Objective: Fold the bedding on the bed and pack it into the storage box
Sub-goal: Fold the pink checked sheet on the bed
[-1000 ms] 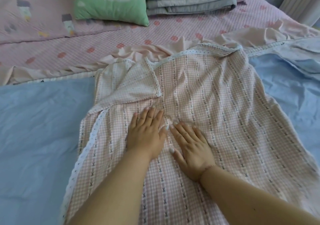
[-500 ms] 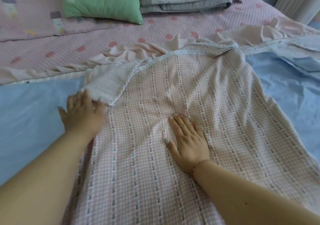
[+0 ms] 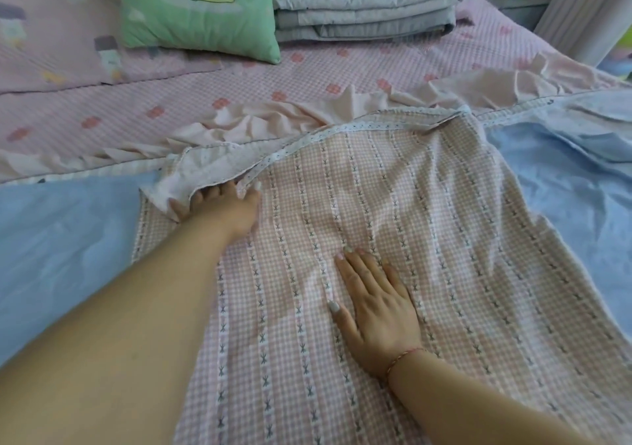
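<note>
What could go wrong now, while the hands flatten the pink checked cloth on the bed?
1. The turned-over corner covers the fingers of the left hand; if it slips back, the fold may end up uneven.
2. The right hand presses flat on the pink checked cloth, and wrinkles ahead of it could get folded in.
3. The plain pink fabric bunched beyond the lace edge might get dragged along.

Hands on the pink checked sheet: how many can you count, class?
2. The left hand reaches under the turned-over corner; the right hand lies flat mid-sheet.
</note>
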Demonstrator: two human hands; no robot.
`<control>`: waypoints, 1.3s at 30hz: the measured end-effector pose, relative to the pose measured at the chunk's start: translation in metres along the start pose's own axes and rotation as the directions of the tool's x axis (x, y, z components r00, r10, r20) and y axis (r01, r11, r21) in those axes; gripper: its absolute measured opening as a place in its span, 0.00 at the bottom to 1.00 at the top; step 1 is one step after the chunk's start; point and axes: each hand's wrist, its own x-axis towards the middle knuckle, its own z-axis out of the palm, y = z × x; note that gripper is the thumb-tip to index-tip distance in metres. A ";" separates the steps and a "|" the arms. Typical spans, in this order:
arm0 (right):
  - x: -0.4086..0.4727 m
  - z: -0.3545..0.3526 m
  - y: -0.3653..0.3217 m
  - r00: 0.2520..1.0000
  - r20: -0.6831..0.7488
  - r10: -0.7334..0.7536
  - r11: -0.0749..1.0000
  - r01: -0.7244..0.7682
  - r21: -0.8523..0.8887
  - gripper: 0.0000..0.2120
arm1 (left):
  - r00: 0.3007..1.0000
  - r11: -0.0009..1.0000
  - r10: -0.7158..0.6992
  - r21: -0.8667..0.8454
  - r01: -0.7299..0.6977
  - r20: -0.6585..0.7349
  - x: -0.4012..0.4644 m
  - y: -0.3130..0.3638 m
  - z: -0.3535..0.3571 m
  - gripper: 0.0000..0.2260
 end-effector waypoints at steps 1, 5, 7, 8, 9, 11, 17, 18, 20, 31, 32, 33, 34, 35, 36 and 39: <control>0.000 0.000 0.000 1.000 -0.008 0.002 1.000 -0.002 -0.004 0.37 | 0.998 0.999 0.045 -0.004 -0.045 -0.040 -0.012 0.008 -0.002 0.34; 0.000 0.001 0.000 0.999 -0.039 0.018 0.998 -0.020 -0.054 0.32 | 0.937 0.933 0.337 -0.099 -0.345 -0.090 -0.109 0.027 0.044 0.25; 0.000 0.002 -0.001 0.999 -0.038 0.019 0.998 -0.021 -0.058 0.31 | 0.918 0.918 0.381 -0.070 -0.390 -0.112 -0.142 0.009 0.081 0.24; 0.000 0.001 -0.001 0.999 -0.038 0.016 0.999 -0.018 -0.050 0.32 | 0.894 0.908 0.413 0.006 -0.418 -0.176 -0.148 -0.002 0.095 0.25; 0.000 0.001 -0.001 0.999 -0.037 0.009 0.999 -0.010 -0.038 0.32 | 0.881 0.906 0.421 0.051 -0.421 -0.216 -0.151 -0.009 0.103 0.26; 0.000 -0.002 -0.001 1.000 -0.014 -0.014 1.000 0.014 -0.018 0.33 | 0.882 0.916 0.398 0.058 -0.396 -0.253 -0.147 -0.016 0.111 0.26; 0.008 -0.016 0.017 0.977 0.161 -0.141 0.988 0.150 -0.043 0.33 | 0.894 0.932 0.362 0.067 -0.357 -0.264 -0.133 -0.012 0.111 0.31; 0.007 -0.018 0.021 0.969 0.195 -0.151 0.985 0.164 -0.052 0.34 | 0.895 0.933 0.359 0.084 -0.350 -0.266 -0.132 -0.012 0.111 0.32; 0.002 -0.022 0.026 0.962 0.241 -0.127 0.988 0.145 -0.058 0.34 | 0.894 0.937 0.349 0.110 -0.331 -0.280 -0.127 -0.010 0.111 0.33; -0.096 -0.043 0.039 0.889 0.456 0.029 0.999 -0.045 0.024 0.36 | 0.984 0.986 0.160 0.032 -0.163 0.081 -0.189 -0.004 0.109 0.32; -0.109 -0.046 0.044 0.888 0.458 0.036 0.999 -0.043 0.004 0.36 | 0.979 0.984 0.175 0.020 -0.178 0.100 -0.205 -0.010 0.112 0.32; -0.122 -0.050 0.049 0.886 0.462 0.047 0.999 -0.043 -0.020 0.36 | 0.977 0.983 0.183 0.011 -0.185 0.114 -0.220 -0.017 0.115 0.32; -0.133 -0.053 0.054 0.881 0.469 0.063 0.998 -0.047 -0.046 0.36 | 0.974 0.982 0.187 0.004 -0.189 0.125 -0.232 -0.023 0.119 0.32; -0.151 -0.059 0.056 0.874 0.480 0.081 0.996 -0.052 -0.074 0.36 | 0.974 0.983 0.181 0.000 -0.182 0.137 -0.252 -0.031 0.121 0.31; -0.161 -0.062 0.060 0.867 0.486 0.108 0.993 -0.072 -0.093 0.36 | 0.973 0.984 0.177 -0.009 -0.178 0.146 -0.263 -0.035 0.125 0.31; -0.207 -0.077 0.065 0.844 0.508 0.174 0.984 -0.132 -0.117 0.36 | 0.975 0.987 0.160 -0.031 -0.157 0.156 -0.320 -0.050 0.139 0.30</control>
